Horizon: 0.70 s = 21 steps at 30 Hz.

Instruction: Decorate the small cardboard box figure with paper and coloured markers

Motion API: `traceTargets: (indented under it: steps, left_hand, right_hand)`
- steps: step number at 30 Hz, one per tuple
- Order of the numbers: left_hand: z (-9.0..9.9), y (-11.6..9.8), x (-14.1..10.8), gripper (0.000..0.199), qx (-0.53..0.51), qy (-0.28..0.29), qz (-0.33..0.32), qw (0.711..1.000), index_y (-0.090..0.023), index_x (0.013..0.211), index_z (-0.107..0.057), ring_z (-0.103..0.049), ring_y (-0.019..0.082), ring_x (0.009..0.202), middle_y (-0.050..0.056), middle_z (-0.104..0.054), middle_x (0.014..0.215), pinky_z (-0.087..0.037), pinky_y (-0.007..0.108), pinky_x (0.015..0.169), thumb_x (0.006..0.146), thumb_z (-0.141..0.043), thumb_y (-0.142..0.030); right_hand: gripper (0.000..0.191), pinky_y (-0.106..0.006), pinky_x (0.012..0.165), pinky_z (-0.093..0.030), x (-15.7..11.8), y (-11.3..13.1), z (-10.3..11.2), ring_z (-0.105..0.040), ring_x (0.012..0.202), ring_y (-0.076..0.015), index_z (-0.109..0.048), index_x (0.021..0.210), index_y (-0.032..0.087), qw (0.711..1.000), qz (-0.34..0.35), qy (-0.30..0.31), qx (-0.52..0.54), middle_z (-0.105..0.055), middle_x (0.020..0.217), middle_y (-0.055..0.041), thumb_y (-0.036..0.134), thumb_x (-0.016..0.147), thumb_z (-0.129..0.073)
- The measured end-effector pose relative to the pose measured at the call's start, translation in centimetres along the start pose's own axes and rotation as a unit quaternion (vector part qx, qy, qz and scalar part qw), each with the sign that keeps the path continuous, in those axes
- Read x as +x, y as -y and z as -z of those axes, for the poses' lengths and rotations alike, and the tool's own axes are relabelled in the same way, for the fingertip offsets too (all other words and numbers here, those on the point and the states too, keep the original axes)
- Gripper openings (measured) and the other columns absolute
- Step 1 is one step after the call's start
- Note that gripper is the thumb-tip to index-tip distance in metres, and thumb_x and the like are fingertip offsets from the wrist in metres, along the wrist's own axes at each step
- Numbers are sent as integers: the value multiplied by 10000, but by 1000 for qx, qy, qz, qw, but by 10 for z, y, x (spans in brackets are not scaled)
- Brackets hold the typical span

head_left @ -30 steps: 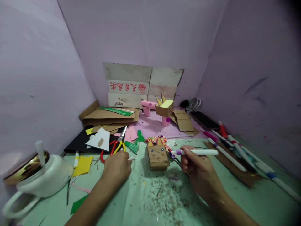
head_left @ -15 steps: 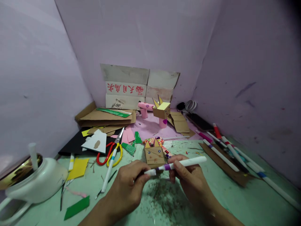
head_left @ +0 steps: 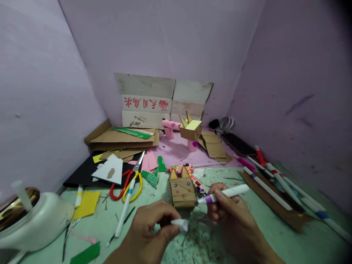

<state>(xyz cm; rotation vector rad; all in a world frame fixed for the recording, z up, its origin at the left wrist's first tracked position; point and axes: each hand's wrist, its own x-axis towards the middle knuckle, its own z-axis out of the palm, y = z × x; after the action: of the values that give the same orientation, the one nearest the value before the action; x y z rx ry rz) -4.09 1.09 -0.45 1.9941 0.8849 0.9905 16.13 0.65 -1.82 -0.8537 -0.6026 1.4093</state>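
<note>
My right hand [head_left: 228,209] grips a white marker [head_left: 233,191] with a purple band, its bare purple tip pointing left. Between the thumb and finger of my left hand [head_left: 156,229] is a small white marker cap [head_left: 180,224], apart from the marker. Just beyond both hands a cardboard animal head [head_left: 183,193] faces me, with two pointed ears, drawn eyes and dots. The marker tip is close to its lower right corner; whether they touch I cannot tell. Behind it stands a pink tube figure [head_left: 171,125] with a cardboard box head [head_left: 190,131].
Left of my hands lie red-and-yellow scissors [head_left: 132,179], a white marker [head_left: 125,207], yellow paper [head_left: 87,205] and a white pot [head_left: 46,220]. Several markers rest on a cardboard strip [head_left: 291,220] at right, near a dark phone [head_left: 238,143]. Flat cardboard [head_left: 123,137] is stacked behind.
The marker and its cap have come apart: my right hand moved right with the marker, my left hand down with the cap. The view has shifted slightly.
</note>
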Motion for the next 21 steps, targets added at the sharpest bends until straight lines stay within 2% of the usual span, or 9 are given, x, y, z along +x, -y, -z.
traceTargets:
  steps: [4,8,10,12,15,18,21]
  left_hand:
    - [0,-1,0,77,-87,14,28,996,-226,817,-680,-537,122,638,0,-632,732,-402,241,585,842,-616,-263]
    - [-3,8,6,134,-129,-45,90,987,-203,754,-692,-546,136,669,24,-608,747,-415,239,586,816,-661,-318]
    - [-5,14,7,171,-213,-76,120,967,-203,768,-699,-494,99,579,7,-576,726,-382,202,501,797,-699,-371]
    - [-6,17,8,191,-292,-76,128,945,-204,790,-702,-435,61,513,-6,-559,731,-337,168,439,791,-720,-394]
    - [-5,15,5,187,-325,-65,102,938,-195,811,-706,-450,55,540,3,-567,772,-356,159,457,794,-733,-380]
    - [-5,14,3,250,-318,-54,84,943,-195,850,-708,-503,88,622,16,-567,788,-397,179,507,792,-729,-437]
    - [-10,19,5,385,-348,-47,108,930,-194,792,-662,-456,63,513,-5,-530,699,-390,193,471,733,-735,-567]
  right_hand:
    - [327,-141,408,-385,1,3,-4,-476,429,-60,-658,658,169,1000,-10,-26,12,-535,481,40,422,628,-864]
    - [310,-155,430,-422,-3,0,-6,-519,447,-71,-706,867,249,996,55,-57,-39,-654,597,31,483,694,-811]
    - [243,-193,476,-467,-7,-4,-8,-562,483,-93,-703,915,289,986,117,-43,-115,-716,708,14,462,756,-763]
    - [132,-228,511,-484,-12,-7,-13,-586,521,-115,-702,900,304,961,179,-11,-210,-731,779,6,361,785,-732]
    - [193,-235,507,-464,-19,-11,-31,-568,523,-126,-709,919,328,923,236,67,-297,-683,687,31,224,756,-695]
    - [242,-232,486,-471,-22,-14,-53,-575,496,-128,-695,919,354,924,245,113,-272,-679,643,49,190,741,-690]
    - [212,-267,489,-511,-19,-18,-56,-599,483,-150,-700,830,392,933,230,72,-267,-713,684,36,222,711,-741]
